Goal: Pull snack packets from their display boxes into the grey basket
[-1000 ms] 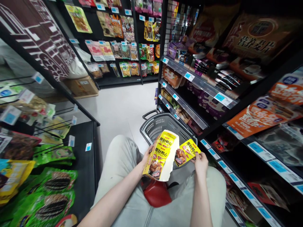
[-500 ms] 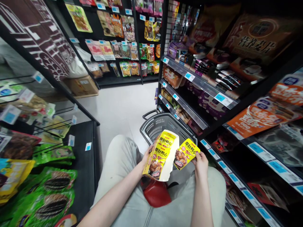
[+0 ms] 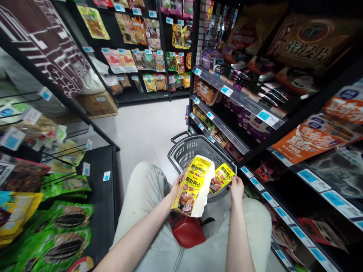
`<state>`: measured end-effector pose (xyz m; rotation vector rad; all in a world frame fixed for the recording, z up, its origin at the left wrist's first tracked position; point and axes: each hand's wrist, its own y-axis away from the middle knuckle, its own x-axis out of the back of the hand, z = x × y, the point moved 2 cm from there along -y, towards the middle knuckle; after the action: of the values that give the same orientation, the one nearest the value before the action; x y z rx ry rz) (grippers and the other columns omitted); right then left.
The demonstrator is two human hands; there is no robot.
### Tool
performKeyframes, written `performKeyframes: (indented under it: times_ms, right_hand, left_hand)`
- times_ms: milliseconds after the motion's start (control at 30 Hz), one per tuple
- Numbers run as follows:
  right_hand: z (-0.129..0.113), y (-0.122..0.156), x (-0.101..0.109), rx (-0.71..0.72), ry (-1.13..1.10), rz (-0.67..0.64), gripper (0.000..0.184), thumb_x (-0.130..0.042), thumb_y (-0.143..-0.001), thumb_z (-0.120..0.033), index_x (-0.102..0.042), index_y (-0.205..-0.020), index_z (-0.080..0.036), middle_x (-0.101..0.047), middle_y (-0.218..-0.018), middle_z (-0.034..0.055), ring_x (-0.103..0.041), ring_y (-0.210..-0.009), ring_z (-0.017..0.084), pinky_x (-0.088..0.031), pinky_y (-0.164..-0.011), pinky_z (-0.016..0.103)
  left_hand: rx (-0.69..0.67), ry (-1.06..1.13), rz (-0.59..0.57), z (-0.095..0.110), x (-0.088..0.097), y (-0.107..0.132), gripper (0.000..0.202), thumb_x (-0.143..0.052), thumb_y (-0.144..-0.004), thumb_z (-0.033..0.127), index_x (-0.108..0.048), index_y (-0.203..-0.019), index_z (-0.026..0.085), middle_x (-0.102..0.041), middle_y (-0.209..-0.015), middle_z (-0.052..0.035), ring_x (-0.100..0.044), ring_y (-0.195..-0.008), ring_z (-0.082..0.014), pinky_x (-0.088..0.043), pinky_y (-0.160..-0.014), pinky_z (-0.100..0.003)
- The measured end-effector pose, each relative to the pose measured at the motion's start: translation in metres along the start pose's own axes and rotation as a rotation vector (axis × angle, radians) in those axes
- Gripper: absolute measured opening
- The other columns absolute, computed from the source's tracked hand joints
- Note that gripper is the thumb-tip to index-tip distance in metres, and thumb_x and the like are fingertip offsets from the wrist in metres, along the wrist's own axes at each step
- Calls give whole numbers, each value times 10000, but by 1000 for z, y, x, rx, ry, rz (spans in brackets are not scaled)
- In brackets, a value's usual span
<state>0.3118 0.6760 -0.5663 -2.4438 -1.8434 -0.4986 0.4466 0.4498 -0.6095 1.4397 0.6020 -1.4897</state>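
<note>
My left hand (image 3: 176, 189) is closed on the left side of a yellow cardboard box (image 3: 188, 185) printed with a food picture and Chinese lettering. The box's right edge is white and torn-looking, and I cannot see inside it. Between the fingertips of my right hand (image 3: 236, 189) is the corner of a flat yellow cardboard panel (image 3: 221, 176) with matching print. The panel lies to the right of the box, partly hidden behind its torn edge. Both are above a grey plastic shopping basket (image 3: 184, 152) on the floor in front of my knees.
Shelves (image 3: 224, 90) of packaged food with price tags run close along the right. On the left stands a black rack with green snack bags (image 3: 64, 215). A back shelf holds hanging packets (image 3: 153, 62); a cardboard carton (image 3: 98, 104) sits at its left. A red object (image 3: 188, 231) is between my legs.
My right hand has moved slightly left and up with the yellow panel, which is now nearer the box and more behind its edge. The box in my left hand has barely moved.
</note>
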Motion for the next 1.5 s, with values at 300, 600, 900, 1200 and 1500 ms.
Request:
performKeyframes:
  times_ms: [300, 600, 900, 1200, 1500]
  right_hand:
    - [-43, 64, 3, 457, 202, -250, 256, -533, -822, -422, -683, -845, -216, -700, -873, 83, -582, -878, 265, -415, -852, 408]
    - [-81, 124, -19, 811, 515, -232, 198, -625, -856, -342, -686, -1038, -293, -673, -1090, 109, -441, -1033, 335, -207, -937, 559]
    - [-57, 133, -40, 814, 884, -402, 175, -545, -840, -134, -649, -961, -207, -669, -897, 181, -441, -923, 331, -276, -772, 484]
    - [-71, 118, -20, 607, 501, -551, 199, -559, -844, -288, -618, -670, -211, -622, -752, 70, -509, -837, 255, -346, -758, 388]
    - [-65, 94, -10, -3, -526, -311, 446, -803, -606, -551, -554, -713, -197, -615, -659, -16, -543, -589, 141, -441, -552, 256]
  left_hand:
    - [-11, 7, -17, 1, 10, -5, 783, -411, -857, 654, -534, -1335, 46, -704, -1109, -205, -652, -1080, -339, -361, -1050, -503]
    - [-124, -8, 98, 3, 5, -6, 671, -393, -898, 557, -546, -1330, 66, -729, -1070, -155, -669, -1060, -295, -384, -1048, -426]
    - [-9, -3, 97, 1, 17, -8, 722, -373, -893, 581, -537, -1329, 29, -733, -1043, -164, -667, -1057, -300, -400, -1030, -419]
    - [-67, 8, 56, 0, 11, -8, 718, -431, -878, 583, -534, -1327, 32, -696, -1152, -184, -638, -1124, -312, -355, -1085, -447]
    - [-83, 38, -1, 1, 23, -10, 698, -391, -914, 562, -487, -1382, 53, -699, -1161, -161, -638, -1138, -288, -354, -1094, -431]
